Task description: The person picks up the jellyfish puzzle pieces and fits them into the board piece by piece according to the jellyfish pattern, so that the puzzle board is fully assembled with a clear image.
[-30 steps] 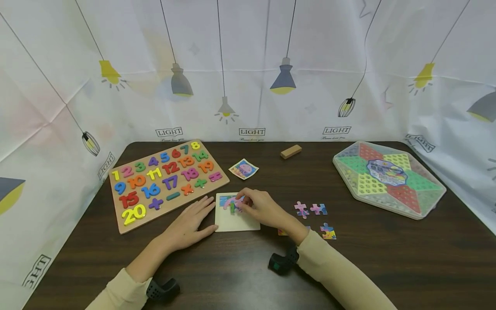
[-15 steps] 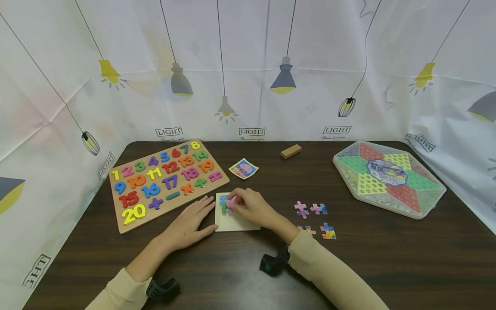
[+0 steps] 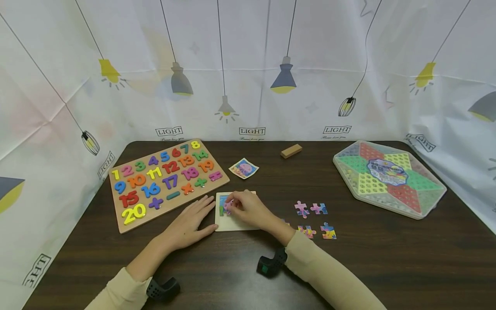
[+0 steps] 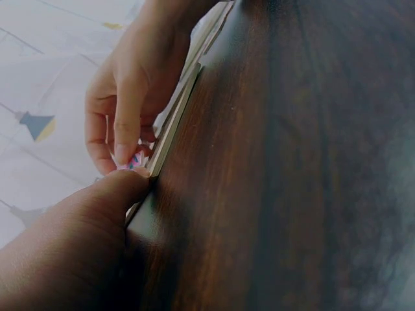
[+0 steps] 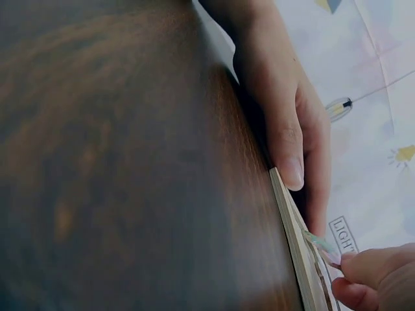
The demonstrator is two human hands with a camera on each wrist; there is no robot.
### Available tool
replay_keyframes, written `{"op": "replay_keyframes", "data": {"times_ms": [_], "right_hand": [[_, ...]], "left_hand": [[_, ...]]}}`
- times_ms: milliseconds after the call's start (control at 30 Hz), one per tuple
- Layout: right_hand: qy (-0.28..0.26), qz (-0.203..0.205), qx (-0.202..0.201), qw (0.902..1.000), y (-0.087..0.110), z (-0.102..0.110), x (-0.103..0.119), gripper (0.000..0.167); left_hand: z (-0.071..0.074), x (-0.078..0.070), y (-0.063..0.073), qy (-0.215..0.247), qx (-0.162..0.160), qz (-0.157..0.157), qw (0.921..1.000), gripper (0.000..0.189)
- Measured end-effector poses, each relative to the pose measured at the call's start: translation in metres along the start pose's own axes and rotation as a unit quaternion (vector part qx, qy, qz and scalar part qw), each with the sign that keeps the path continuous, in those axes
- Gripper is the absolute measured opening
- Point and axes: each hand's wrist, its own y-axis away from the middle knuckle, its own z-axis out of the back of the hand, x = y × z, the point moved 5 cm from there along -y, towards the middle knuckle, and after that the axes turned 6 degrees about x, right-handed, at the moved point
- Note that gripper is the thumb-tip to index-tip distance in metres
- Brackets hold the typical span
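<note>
In the head view my left hand (image 3: 190,226) lies with fingers extended, its fingertips and thumb at the left edge of a cream puzzle board (image 3: 234,225). My right hand (image 3: 252,211) pinches a pink jigsaw piece (image 3: 227,207) between thumb and fingers over the board's upper left. The right wrist view shows that piece (image 5: 332,257) tilted at the fingertips, close above the board. A blue printed area (image 3: 223,198) shows in the board's top left corner; the right hand hides part of the board. Several loose jigsaw pieces (image 3: 319,209) lie right of the right hand.
A wooden number board (image 3: 170,183) lies at the left. Behind the puzzle board are a small picture card (image 3: 243,168) and a wooden block (image 3: 291,151). A hexagonal game box (image 3: 389,178) sits at the right. A printed curtain (image 3: 248,56) hangs behind the table.
My right hand has shifted slightly left over the puzzle board with the jigsaw piece, which has turned. More loose pieces show beside the right wrist. The left hand stays in place.
</note>
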Motion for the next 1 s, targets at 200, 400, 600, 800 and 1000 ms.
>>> {"op": "replay_keyframes", "data": {"times_ms": [200,400,600,800,1000], "right_hand": [[0.052,0.015,-0.009,0.9985,-0.001,-0.002,0.005,0.010],[0.094,0.014,-0.017,0.9953,0.000,-0.002,0.006,0.011],[0.118,0.007,-0.023,0.9927,0.003,0.000,0.008,0.010],[0.134,0.018,-0.024,0.9906,0.005,0.001,0.011,0.016],[0.152,0.024,-0.021,0.9879,0.006,-0.001,0.011,0.025]], "left_hand": [[0.000,0.000,0.001,0.002,-0.003,-0.003,1.0000,0.069],[-0.001,0.000,0.000,-0.002,-0.005,-0.006,1.0000,0.069],[-0.001,0.001,0.000,-0.003,-0.004,-0.005,1.0000,0.070],[-0.001,0.001,0.000,-0.005,-0.007,-0.008,0.9999,0.070],[0.000,0.000,0.001,-0.002,-0.010,-0.013,0.9999,0.069]]}}
